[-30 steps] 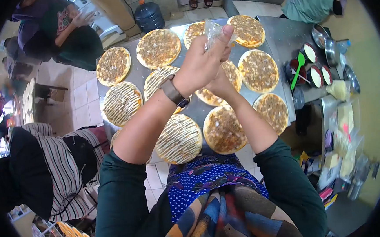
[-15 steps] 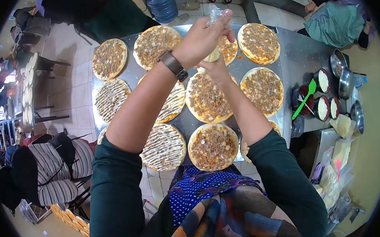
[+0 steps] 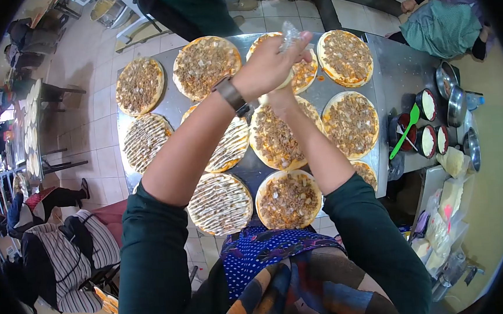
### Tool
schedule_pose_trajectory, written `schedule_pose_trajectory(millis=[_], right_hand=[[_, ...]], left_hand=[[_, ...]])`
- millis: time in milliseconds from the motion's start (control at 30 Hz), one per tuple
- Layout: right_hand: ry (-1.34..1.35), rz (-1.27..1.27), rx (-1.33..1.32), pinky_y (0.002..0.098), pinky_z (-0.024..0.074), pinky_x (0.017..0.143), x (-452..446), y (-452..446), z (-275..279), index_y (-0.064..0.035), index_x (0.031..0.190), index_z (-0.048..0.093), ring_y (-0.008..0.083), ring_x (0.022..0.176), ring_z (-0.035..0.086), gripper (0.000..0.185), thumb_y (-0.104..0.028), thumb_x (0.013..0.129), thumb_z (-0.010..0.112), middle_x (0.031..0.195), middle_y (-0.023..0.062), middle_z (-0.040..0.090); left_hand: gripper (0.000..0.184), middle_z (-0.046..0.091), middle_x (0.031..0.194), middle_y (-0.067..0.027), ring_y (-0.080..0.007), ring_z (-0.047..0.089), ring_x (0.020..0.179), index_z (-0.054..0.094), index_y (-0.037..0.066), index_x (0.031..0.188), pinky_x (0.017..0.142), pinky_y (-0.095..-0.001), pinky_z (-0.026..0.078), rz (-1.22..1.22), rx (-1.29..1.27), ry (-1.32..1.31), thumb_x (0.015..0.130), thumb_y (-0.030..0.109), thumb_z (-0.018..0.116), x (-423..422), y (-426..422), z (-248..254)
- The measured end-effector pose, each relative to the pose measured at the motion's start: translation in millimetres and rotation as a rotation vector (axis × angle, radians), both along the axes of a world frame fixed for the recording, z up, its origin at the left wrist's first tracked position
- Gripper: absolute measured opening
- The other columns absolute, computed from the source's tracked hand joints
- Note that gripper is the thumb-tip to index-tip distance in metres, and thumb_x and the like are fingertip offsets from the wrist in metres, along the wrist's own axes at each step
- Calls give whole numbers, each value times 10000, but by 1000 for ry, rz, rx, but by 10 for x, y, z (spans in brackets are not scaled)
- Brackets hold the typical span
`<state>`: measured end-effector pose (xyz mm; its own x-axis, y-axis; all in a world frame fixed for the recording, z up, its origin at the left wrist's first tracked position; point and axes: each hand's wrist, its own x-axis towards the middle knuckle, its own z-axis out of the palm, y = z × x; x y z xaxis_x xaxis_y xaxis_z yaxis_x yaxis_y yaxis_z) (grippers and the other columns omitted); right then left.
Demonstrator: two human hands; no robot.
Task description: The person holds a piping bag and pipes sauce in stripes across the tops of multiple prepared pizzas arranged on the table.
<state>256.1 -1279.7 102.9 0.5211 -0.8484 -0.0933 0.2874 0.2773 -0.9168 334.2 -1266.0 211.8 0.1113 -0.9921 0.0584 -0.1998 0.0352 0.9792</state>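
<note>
Both my hands meet above the metal table (image 3: 319,207), over the pizzas at its middle. My left hand (image 3: 271,62), watch at the wrist, is closed round the twisted top of a clear plastic bag (image 3: 290,33). Below it my right hand (image 3: 282,96) wraps the lower part, where a little pale filling shows between the hands. Under them lies a pizza with brown crumbled topping (image 3: 279,137). Pizzas striped with white sauce (image 3: 220,203) lie on the left; more with only brown topping (image 3: 351,124) lie on the right and along the far side.
Right of the pizzas stand dark bowls of white filling (image 3: 428,105), a green spatula (image 3: 404,131) and metal bowls (image 3: 457,106). A person in a green apron (image 3: 441,30) is at the upper right. Someone in dark clothes (image 3: 195,12) stands beyond the table. A striped-clothed person (image 3: 66,257) sits lower left.
Compared with half a second ago, my hands are slightly lower and closer together round the bag. The blue water bottle has gone from view behind the person beyond the table.
</note>
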Motion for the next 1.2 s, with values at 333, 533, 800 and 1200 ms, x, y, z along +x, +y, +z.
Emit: schedule_pose_trajectory(millis=[333, 533, 800, 1200], right_hand=[[-70, 40, -83, 230, 466, 624, -145, -183, -54, -51, 1054, 521, 99, 787, 566, 299, -33, 762, 584, 888, 24, 569], [292, -46, -272, 246, 462, 608, -33, 19, -141, -40, 1074, 500, 101, 768, 561, 322, -23, 756, 548, 874, 33, 570], [224, -28, -337, 282, 439, 811, -106, -1, -298, -34, 1196, 408, 148, 999, 501, 449, -98, 792, 592, 1094, 57, 486], [313, 68, -288, 336, 382, 916, -452, -191, -280, -26, 1222, 399, 191, 1115, 452, 399, -145, 859, 516, 1191, 118, 462]], left_hand=[[519, 567, 692, -26, -87, 507, 629, 622, 41, 828, 571, -227, 416, -61, 27, 2, 915, 498, 390, -11, 65, 63], [531, 579, 733, -38, -112, 524, 695, 622, 31, 796, 663, -255, 426, -103, 191, 114, 919, 490, 385, 34, 194, 128], [527, 587, 722, -40, -114, 534, 694, 620, 31, 773, 655, -249, 428, -117, 90, -60, 921, 480, 388, -29, 142, 12], [489, 593, 705, -40, -119, 534, 656, 629, 34, 793, 636, -263, 431, -171, -77, -203, 934, 435, 388, -214, 93, -15]])
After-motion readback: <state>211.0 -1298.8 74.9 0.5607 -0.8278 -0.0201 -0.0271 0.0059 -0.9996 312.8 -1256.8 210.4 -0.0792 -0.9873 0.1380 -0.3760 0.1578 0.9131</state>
